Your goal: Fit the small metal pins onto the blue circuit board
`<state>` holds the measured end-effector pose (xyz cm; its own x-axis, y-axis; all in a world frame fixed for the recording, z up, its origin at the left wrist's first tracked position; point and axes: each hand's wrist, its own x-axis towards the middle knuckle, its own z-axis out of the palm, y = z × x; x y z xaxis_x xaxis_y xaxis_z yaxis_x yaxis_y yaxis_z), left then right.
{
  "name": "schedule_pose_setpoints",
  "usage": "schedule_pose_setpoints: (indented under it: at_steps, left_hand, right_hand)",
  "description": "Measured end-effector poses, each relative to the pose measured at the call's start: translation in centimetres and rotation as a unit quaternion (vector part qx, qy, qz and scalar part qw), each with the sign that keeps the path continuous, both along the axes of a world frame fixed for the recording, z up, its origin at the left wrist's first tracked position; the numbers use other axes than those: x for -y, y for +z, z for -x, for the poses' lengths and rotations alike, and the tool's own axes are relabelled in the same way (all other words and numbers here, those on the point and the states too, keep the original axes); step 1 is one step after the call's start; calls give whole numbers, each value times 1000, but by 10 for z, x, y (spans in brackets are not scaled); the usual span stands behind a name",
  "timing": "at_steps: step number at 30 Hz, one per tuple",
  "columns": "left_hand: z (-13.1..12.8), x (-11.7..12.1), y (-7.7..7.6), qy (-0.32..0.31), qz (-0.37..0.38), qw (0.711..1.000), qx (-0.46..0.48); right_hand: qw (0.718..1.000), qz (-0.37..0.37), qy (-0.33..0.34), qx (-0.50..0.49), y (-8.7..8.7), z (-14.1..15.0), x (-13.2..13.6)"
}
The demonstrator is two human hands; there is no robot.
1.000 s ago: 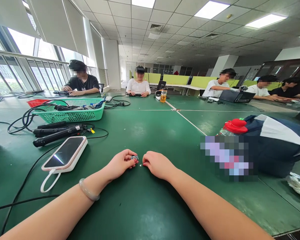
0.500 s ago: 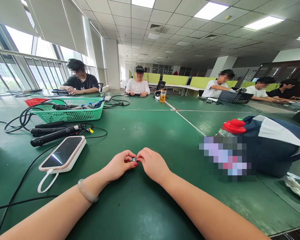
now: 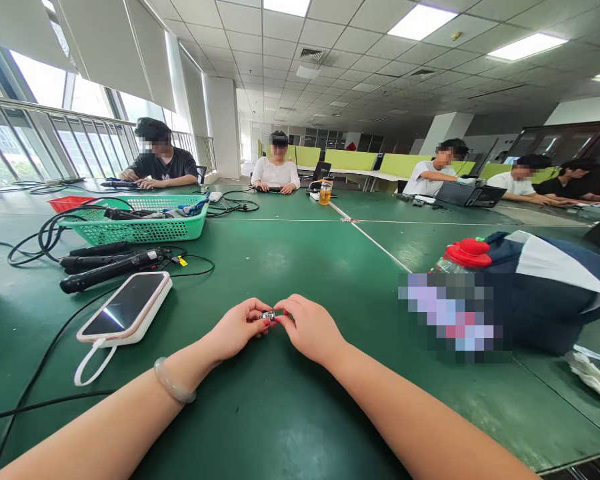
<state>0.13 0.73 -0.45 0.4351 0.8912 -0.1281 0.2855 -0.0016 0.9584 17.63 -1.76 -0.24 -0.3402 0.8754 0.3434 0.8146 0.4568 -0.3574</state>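
Observation:
Over the near part of the green table, my left hand (image 3: 241, 327) pinches a small silver-and-dark part (image 3: 267, 315) between thumb and fingers. It looks like metal, but its kind is too small to make out. My right hand (image 3: 307, 327) is at the part's right end, with thumb and forefinger curled around that end. The other fingers of my right hand are tucked away from view. A pale bangle (image 3: 173, 383) circles my left wrist.
On the left are a phone (image 3: 125, 307) with a white cable, black tool-like handles (image 3: 110, 267), and a green basket (image 3: 140, 230) of gear. A red-lidded bottle (image 3: 467, 253) and dark blue bag (image 3: 540, 293) stand right. Several people sit around the table (image 3: 300, 247).
The fingers of my right hand have shifted and its thumb now shows lower, leaving more of the small part visible. My left hand has barely moved.

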Motion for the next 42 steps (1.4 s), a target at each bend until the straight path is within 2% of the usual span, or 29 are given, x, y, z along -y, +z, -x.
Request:
schedule_pose_setpoints:
  at_steps: [8, 14, 18, 22, 25, 26, 27, 29, 31, 33, 37, 42]
  left_hand:
    - [0, 1, 6, -3, 27, 999, 17]
    - [0, 6, 11, 0, 116, 984, 138]
    - [2, 7, 8, -23, 128, 980, 153]
    - [7, 0, 1, -10, 66, 995, 77]
    - [19, -11, 0, 42, -52, 996, -56]
    - [25, -14, 1, 71, -106, 984, -125]
    - [31, -18, 1, 104, -162, 960, -205]
    - [46, -25, 3, 146, -264, 894, -333]
    - [59, -30, 5, 152, -272, 848, -428]
    - [69, -34, 5, 150, -265, 821, -484]
    - [81, -40, 3, 135, -271, 794, -527]
    - [83, -42, 3, 127, -267, 794, -532]
  right_hand:
    - [1000, -9, -19, -8, -6, 5, 0]
    - [999, -29, -21, 10, -6, 16, 5]
    - [998, -49, -17, 28, -9, 22, 6]
    - [998, -51, -7, 25, -13, 22, 3]
    - [999, -39, -10, 21, -13, 18, 0]
    - [999, -32, -16, 19, -13, 16, -1]
    - [999, -23, -23, 15, -12, 14, -2]
    - [999, -7, -34, 2, -12, 10, -4]
    - [999, 6, -40, -10, -12, 7, -6]
    - [999, 16, -40, -19, -13, 5, -7]
    - [999, 31, -34, -26, -14, 3, -8]
    - [998, 51, -32, -19, -12, 1, -9]
